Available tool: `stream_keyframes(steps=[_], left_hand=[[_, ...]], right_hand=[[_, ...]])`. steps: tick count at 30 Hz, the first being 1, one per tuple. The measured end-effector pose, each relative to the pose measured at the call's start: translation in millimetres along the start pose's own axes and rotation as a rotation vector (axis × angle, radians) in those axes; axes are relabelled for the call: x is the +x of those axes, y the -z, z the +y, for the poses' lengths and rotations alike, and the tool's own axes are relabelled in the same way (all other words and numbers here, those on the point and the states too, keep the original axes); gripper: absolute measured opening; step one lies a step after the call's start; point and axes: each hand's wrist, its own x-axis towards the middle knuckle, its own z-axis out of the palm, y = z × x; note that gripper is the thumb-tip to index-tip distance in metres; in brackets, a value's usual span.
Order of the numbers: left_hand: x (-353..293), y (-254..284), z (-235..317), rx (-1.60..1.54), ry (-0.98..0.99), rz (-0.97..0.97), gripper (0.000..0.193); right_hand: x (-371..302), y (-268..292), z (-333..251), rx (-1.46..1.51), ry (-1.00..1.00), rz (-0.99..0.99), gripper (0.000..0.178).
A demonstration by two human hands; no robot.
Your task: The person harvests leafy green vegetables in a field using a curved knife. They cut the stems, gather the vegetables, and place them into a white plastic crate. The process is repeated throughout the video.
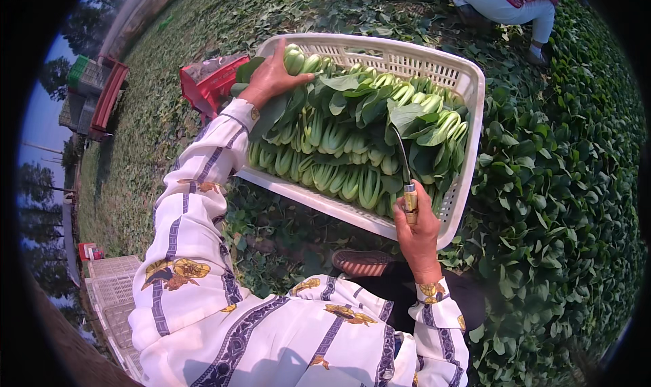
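Observation:
A white plastic crate (472,102) lies on the ground before me, lined with rows of bok choy (332,139), pale stems packed side by side among dark leaves. At the crate's far left corner my left hand (274,76) rests on the bok choy, thumb stretched to the right and fingers apart. My right hand (419,234) is wrapped round the wooden handle of a sickle (410,200) by the crate's near right side. Its thin curved blade points up over the leaves in the crate.
Leafy green plants (563,204) grow densely to the right. Left of the crate sits a red container (207,82). A crouching person (508,7) is at the far right. White crates (115,285) stand at lower left; a loaded red cart (108,99) is farther off. My shoe (361,262) is just below the crate.

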Motion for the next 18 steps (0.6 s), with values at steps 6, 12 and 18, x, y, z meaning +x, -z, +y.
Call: stream_keyframes(steps=[6, 12, 18], left_hand=[[10.4, -97.9, 40.6, -0.007, 0.253, -0.265, 0.086], [39.4, -38.5, -11.0, -0.167, -0.23, -0.295, 0.066], [22.4, -76.5, -26.6, -0.013, -0.291, -0.148, 0.061]], right_hand=[[4.6, -0.2, 0.9, -0.008, 0.009, 0.005, 0.049], [2.5, 3.3, -1.3, 0.032, -0.025, 0.014, 0.048], [-0.1, 3.7, -4.0, 0.044, -0.058, 0.034, 0.047]])
